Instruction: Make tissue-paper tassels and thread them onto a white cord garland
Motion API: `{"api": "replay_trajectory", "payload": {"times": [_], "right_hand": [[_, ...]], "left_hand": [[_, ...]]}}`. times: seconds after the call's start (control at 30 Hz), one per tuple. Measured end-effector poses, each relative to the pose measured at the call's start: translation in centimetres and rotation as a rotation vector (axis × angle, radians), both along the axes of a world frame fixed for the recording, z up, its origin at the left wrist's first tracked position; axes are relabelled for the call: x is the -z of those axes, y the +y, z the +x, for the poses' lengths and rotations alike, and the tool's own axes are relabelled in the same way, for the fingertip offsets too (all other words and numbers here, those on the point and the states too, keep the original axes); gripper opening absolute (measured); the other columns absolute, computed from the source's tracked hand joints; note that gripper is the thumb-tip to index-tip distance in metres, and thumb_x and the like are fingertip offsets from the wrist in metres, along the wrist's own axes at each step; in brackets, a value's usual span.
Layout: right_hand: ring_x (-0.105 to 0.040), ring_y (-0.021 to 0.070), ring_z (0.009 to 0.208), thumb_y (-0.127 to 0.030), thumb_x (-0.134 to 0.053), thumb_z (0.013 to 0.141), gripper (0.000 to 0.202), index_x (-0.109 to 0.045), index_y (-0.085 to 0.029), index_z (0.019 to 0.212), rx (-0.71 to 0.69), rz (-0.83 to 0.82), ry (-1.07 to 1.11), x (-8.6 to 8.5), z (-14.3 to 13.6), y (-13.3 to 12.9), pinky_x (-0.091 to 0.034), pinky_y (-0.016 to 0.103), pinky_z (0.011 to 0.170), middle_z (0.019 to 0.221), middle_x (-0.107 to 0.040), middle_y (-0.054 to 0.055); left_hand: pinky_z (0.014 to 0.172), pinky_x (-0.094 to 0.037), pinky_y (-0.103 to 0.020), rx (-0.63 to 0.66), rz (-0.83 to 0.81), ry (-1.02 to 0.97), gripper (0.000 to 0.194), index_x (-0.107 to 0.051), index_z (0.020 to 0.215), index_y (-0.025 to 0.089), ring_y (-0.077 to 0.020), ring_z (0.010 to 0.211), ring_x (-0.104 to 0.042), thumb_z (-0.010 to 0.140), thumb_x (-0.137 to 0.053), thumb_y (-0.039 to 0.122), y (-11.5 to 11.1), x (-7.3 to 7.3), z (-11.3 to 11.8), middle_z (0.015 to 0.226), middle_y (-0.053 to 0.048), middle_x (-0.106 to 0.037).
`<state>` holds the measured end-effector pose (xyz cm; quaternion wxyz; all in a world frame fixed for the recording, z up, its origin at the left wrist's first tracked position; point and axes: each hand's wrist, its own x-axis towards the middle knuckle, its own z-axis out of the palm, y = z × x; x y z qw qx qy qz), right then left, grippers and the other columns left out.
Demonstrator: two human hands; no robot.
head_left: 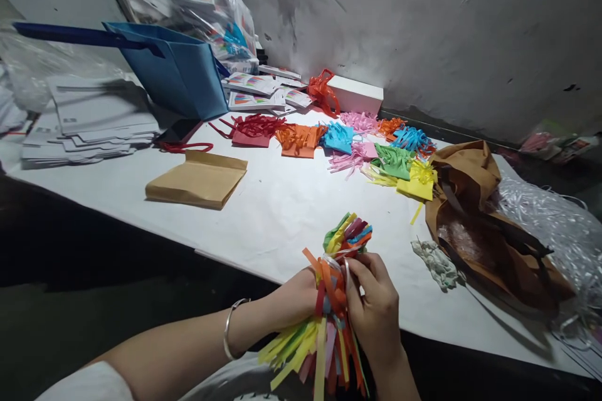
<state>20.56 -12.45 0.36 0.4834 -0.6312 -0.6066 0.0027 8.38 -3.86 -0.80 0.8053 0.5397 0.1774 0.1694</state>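
Note:
A bundle of multicoloured fringed paper tassels (336, 301) hangs between my hands at the table's front edge. Its rolled tops in green, yellow, red, blue and orange point away from me, and the loose strips spread down toward my lap. My left hand (301, 293) is closed around the bundle from the left, its fingers mostly hidden behind the strips. On the right, my right hand (376, 294) pinches a thin white ribbon (347, 269) between thumb and forefinger. White ribbon lies around the bundle just below the rolled tops.
Fringed tissue pieces (301, 141) in several colours lie in rows at the back. Left stand a blue felt bag (183, 69), white envelopes (94, 119) and a brown paper packet (197, 182). A brown bag (470, 225) and shredded white ribbon (550, 219) sit right.

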Motion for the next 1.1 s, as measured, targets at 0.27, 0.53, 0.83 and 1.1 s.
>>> {"api": "replay_trajectory", "payload": {"times": [0.27, 0.53, 0.83, 1.1], "right_hand": [[-0.055, 0.0208, 0.099, -0.02, -0.055, 0.09, 0.006, -0.06, -0.021, 0.086, -0.159, -0.308, 0.171, -1.3, 1.0, -0.9, -0.048, 0.033, 0.085, 0.099, -0.056, 0.006], [-0.049, 0.0267, 0.103, -0.014, -0.063, 0.082, 0.01, -0.066, -0.022, 0.075, -0.084, -0.511, -0.069, -1.2, 0.7, -1.0, -0.039, 0.042, 0.089, 0.098, -0.064, 0.006], [-0.06, 0.0206, 0.093, -0.046, -0.066, 0.087, 0.037, -0.064, -0.023, 0.116, -0.04, -0.134, 0.397, 0.0, 2.2, -1.8, -0.051, 0.031, 0.077, 0.103, -0.061, 0.006], [-0.061, 0.021, 0.092, -0.037, -0.058, 0.093, 0.021, -0.066, -0.022, 0.106, 0.113, -0.053, 0.257, 1.5, -0.4, -0.8, -0.049, 0.032, 0.08, 0.097, -0.066, 0.006]], "left_hand": [[0.074, -0.052, -0.027, 0.12, 0.026, -0.011, 0.032, -0.068, 0.103, 0.013, -0.0202, 0.086, -0.061, 0.072, -0.075, 0.017, 1.2, -0.3, -0.7, 0.092, -0.006, -0.069], [0.083, -0.05, -0.029, 0.183, -0.098, 0.055, 0.044, -0.07, 0.102, 0.012, -0.0194, 0.085, -0.062, 0.077, -0.074, 0.048, 2.3, 0.2, -1.5, 0.093, -0.006, -0.07], [0.082, -0.049, -0.033, 0.027, 0.243, 0.077, 0.04, -0.066, 0.107, 0.014, -0.0237, 0.093, -0.06, 0.09, -0.058, 0.05, 2.0, -0.3, -1.7, 0.1, -0.008, -0.067], [0.084, -0.048, -0.03, -0.202, 0.256, -0.021, 0.045, -0.058, 0.118, 0.018, -0.0202, 0.091, -0.059, 0.082, -0.072, 0.041, 1.3, 0.2, -1.0, 0.103, -0.006, -0.064]]}}
